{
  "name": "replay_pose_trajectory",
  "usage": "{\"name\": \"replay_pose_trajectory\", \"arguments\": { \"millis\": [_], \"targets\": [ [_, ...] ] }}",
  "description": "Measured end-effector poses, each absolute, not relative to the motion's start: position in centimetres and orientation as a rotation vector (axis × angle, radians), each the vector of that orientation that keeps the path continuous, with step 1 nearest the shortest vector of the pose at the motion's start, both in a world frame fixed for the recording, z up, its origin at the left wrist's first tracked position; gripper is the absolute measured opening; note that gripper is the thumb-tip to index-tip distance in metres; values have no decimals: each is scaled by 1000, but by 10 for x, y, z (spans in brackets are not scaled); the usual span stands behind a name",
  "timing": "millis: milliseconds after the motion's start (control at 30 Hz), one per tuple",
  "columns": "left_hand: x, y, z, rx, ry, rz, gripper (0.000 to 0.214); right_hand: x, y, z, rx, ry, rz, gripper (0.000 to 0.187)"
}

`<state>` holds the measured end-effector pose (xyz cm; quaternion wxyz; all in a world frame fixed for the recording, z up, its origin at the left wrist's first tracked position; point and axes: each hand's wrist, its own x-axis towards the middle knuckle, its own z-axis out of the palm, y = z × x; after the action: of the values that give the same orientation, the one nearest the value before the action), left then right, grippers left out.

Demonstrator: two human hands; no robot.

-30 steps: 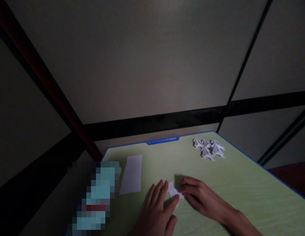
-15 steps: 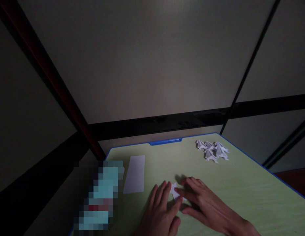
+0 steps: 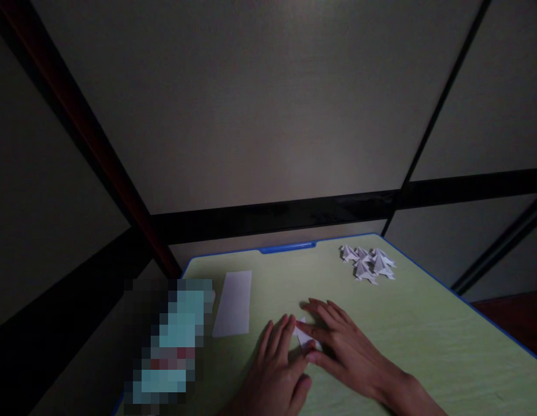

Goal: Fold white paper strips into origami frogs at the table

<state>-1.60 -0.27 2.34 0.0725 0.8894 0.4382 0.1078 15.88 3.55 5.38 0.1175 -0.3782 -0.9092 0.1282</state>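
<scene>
A small folded piece of white paper (image 3: 303,337) lies on the light green tabletop between my hands, partly covered by fingers. My left hand (image 3: 279,364) rests flat at its left side, fingers stretched out, with the index finger and thumb touching the paper's near and left edges. From the right, my right hand (image 3: 344,349) reaches over it with fingers spread; the index finger is on its upper part and the thumb by its lower corner. Neither hand lifts the paper off the table.
A white paper rectangle (image 3: 233,303) lies to the left. Several folded white origami frogs (image 3: 367,264) are grouped at the back right. A blurred-out light blue item (image 3: 177,335) sits along the left edge. The table's blue handle (image 3: 288,248) faces a panelled wall (image 3: 268,115).
My right hand has shifted left, its index finger moving up the paper and its thumb to the lower corner. The left hand stays almost in place. The whole view has shifted slightly.
</scene>
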Motion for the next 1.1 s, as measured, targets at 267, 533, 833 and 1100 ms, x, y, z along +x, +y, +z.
{"name": "replay_pose_trajectory", "arguments": {
  "millis": [267, 533, 833, 1100],
  "targets": [
    [-16, -3, 27, 2663, 1328, 319, 41, 163, 33, 61, -1096, -2628, 354, 36],
    [-18, -1, 20, 2685, 1304, 389, 58, 169, 29, 67, -1094, -2618, 315, 30],
    [-19, -1, 19, 2675, 1294, 399, 59, 176, 28, 60, -1092, -2549, 400, 23],
    [-20, 7, 14, 2686, 1280, 370, 60, 161, 32, 38, -1286, -2159, 531, 20]
  ]
}}
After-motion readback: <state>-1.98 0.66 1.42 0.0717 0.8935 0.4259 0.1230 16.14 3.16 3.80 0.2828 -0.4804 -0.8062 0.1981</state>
